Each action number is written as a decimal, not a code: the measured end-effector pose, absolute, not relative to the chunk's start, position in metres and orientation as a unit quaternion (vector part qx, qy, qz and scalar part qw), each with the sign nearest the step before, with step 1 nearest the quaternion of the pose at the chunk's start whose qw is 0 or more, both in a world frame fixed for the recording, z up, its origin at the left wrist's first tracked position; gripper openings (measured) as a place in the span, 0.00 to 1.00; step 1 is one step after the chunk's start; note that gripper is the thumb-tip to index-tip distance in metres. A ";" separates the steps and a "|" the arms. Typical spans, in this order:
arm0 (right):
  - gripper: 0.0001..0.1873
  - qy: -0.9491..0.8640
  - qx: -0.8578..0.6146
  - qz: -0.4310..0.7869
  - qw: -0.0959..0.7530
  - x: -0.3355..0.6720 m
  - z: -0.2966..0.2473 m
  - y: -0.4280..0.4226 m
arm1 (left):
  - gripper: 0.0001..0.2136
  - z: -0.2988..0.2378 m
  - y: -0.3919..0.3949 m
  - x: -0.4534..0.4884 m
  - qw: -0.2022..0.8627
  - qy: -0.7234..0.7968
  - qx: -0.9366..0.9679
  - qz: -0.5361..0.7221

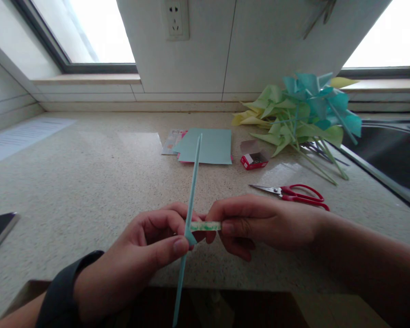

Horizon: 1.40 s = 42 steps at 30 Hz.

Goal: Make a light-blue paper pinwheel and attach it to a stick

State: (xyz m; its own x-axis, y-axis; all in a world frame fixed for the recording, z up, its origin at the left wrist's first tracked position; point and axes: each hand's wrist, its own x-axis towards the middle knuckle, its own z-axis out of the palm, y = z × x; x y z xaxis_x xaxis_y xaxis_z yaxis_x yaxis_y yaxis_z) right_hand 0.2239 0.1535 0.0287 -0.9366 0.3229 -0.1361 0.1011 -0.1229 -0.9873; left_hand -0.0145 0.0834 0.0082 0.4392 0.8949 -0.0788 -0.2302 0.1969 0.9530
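My left hand (153,243) is closed around a thin light-blue paper stick (194,184), pinching it between thumb and fingers. The stick stands nearly upright, leaning slightly right at its top, and a small folded blue flap (190,237) juts out beside my thumb. My right hand (249,223) grips a narrow roll of tape (207,226) with a pale, green-patterned rim, seen edge-on. The roll's left end meets the stick in this view. Whether a strip of tape is stuck to the stick cannot be made out.
Red-handled scissors (302,193) lie beyond my right forearm. Behind them are a small opened red box (254,160), light-blue paper sheets (213,143) and a pile of green, yellow and blue paper pinwheels (304,109). A sink (389,155) is at right, a dark flat device (0,230) at left.
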 end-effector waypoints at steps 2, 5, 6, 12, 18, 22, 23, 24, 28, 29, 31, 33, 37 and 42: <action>0.11 -0.661 -0.138 0.732 0.089 0.224 0.027 0.156 | 0.07 0.009 0.082 -0.015 0.691 0.349 0.492 0.400; 0.14 -0.675 -0.155 0.715 0.097 0.224 0.026 0.159 | 0.07 0.009 0.081 -0.017 0.678 0.375 0.500 0.387; 0.15 -0.681 -0.174 0.705 0.096 0.224 0.026 0.159 | 0.07 0.009 0.080 -0.017 0.676 0.382 0.502 0.381; 0.18 -0.684 -0.238 0.681 0.108 0.221 0.025 0.157 | 0.07 0.008 0.081 -0.017 0.679 0.367 0.523 0.361; 0.12 -0.683 -0.190 0.699 0.088 0.220 0.027 0.153 | 0.07 0.008 0.083 -0.015 0.668 0.367 0.517 0.389; 0.08 -0.708 -0.185 0.676 0.084 0.222 0.030 0.154 | 0.07 0.007 0.084 -0.014 0.674 0.365 0.497 0.407; 0.08 -0.713 -0.183 0.672 0.082 0.222 0.030 0.154 | 0.07 0.007 0.085 -0.014 0.675 0.366 0.492 0.411; 0.08 -0.715 -0.181 0.670 0.080 0.222 0.030 0.154 | 0.07 0.006 0.085 -0.015 0.678 0.365 0.487 0.412; 0.09 -0.705 -0.166 0.683 0.090 0.223 0.027 0.155 | 0.06 0.005 0.085 -0.016 0.707 0.357 0.452 0.412; 0.09 -0.703 -0.164 0.686 0.096 0.222 0.027 0.155 | 0.06 0.005 0.085 -0.016 0.714 0.354 0.442 0.411; 0.10 -0.703 -0.162 0.684 0.108 0.222 0.026 0.154 | 0.06 0.006 0.084 -0.015 0.727 0.346 0.427 0.411; 0.09 -0.711 -0.167 0.673 0.118 0.222 0.026 0.154 | 0.06 0.007 0.083 -0.014 0.736 0.337 0.416 0.414; 0.08 -0.734 -0.180 0.643 0.125 0.221 0.030 0.154 | 0.06 0.010 0.083 -0.012 0.747 0.322 0.398 0.425; 0.05 -0.735 -0.182 0.642 0.119 0.220 0.033 0.152 | 0.07 0.012 0.084 -0.012 0.734 0.337 0.417 0.416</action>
